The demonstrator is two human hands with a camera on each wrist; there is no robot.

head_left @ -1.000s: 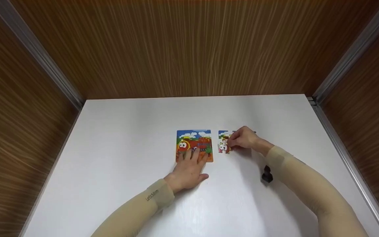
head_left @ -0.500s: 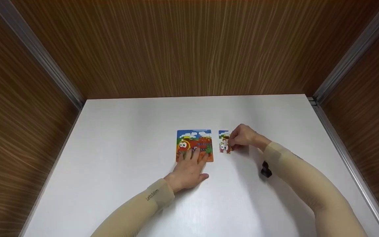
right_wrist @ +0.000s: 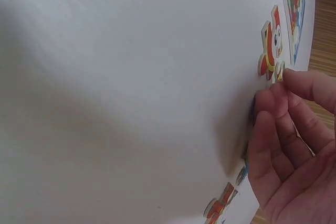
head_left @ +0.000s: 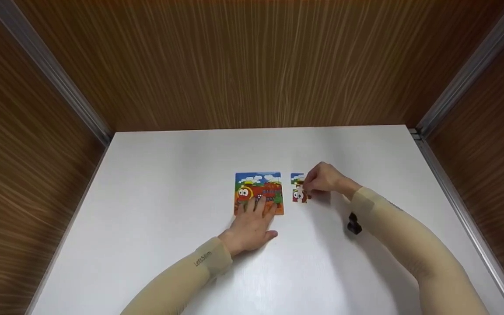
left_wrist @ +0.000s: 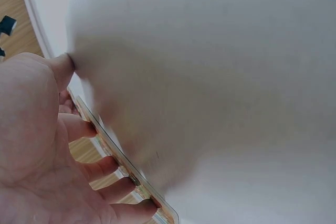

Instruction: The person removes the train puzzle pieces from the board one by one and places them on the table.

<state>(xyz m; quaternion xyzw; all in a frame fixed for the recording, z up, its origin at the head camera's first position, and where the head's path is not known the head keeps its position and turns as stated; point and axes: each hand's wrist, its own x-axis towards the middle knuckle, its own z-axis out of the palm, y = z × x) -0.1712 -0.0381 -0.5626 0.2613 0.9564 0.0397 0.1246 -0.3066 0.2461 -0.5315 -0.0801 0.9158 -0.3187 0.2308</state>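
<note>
My left hand (head_left: pixel 252 225) lies flat with fingers spread on the lower part of a colourful train jigsaw puzzle (head_left: pixel 258 179). In the left wrist view its fingertips press on the thin puzzle board (left_wrist: pixel 123 158). To the right of the board, my right hand (head_left: pixel 325 180) pinches the edge of a red and white puzzle piece with eyes (head_left: pixel 298 196) between thumb and finger. The right wrist view shows this eyed piece (right_wrist: pixel 272 45) lying close to the table. Just above it is a blue and green puzzle piece (head_left: pixel 296 178), partly covered by the hand.
More puzzle pieces (right_wrist: pixel 220 203) lie under and beyond the right hand, mostly hidden in the head view. A small black object (head_left: pixel 354 224) shows beside the right sleeve. The white table (head_left: pixel 169 175) is enclosed by wood-grain panels (head_left: pixel 256 65) at the back and sides.
The eyed piece has shifted slightly to the right and up with my right hand. My left hand stays still on the puzzle.
</note>
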